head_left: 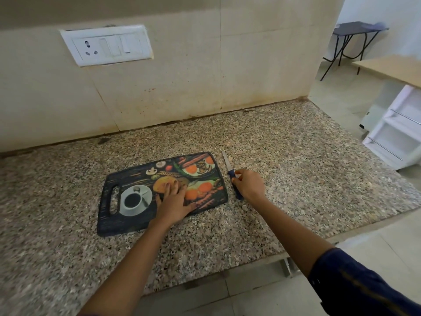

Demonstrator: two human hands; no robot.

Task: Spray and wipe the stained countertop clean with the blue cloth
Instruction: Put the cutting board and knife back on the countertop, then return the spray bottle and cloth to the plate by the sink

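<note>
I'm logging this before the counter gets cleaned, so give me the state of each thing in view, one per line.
cutting board: flat on the countertop, pressed under the left hand.
knife: lying beside the board, blade pointing to the wall, handle under the right hand.
left hand: open, palm down.
right hand: fingers curled on the handle.
switch panel: nothing plugged in.

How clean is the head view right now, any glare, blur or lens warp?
Head view: soft, even light, no glare on the countertop; wide-angle warp bends the wall and switch panel; far table smeared; left hand and right hand fairly sharp.
</note>
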